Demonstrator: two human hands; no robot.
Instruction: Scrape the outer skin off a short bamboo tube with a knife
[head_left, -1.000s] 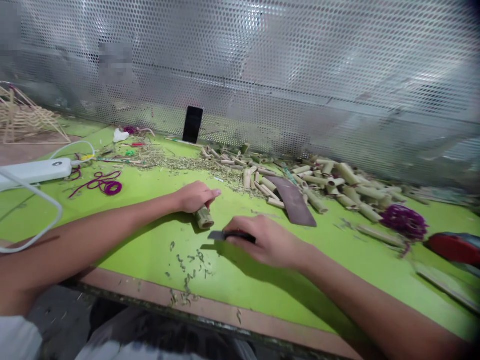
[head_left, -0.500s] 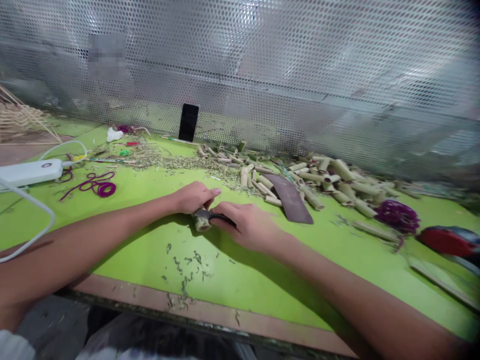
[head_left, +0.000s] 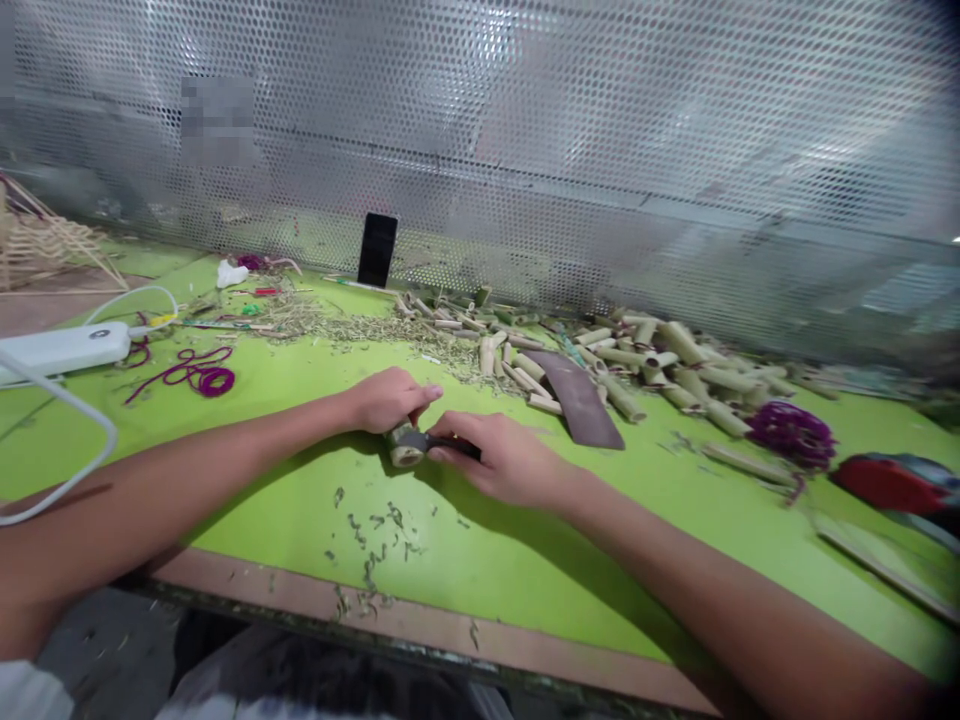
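Near the middle of the green table, my left hand (head_left: 390, 398) is closed around a short bamboo tube (head_left: 407, 457), its cut end facing me. My right hand (head_left: 510, 460) grips a knife (head_left: 454, 443) by its dark handle. The knife's grey blade lies across the tube close to the open end, touching it as far as I can see. Most of the tube is hidden under my left fingers. Small green shavings (head_left: 375, 550) are scattered on the table below my hands.
Behind my hands lies a heap of cut bamboo tubes (head_left: 682, 345) with a brown sandpaper strip (head_left: 581, 400). Purple cord (head_left: 791, 435) and a red-and-black tool (head_left: 885, 483) sit at right. A phone (head_left: 377, 250) leans on the perforated metal screen (head_left: 525, 160). A white power strip (head_left: 67, 345) is left.
My right hand and the knife have shifted slightly down and right along the tube's end. My left hand keeps its hold on the tube. The view has moved a little.
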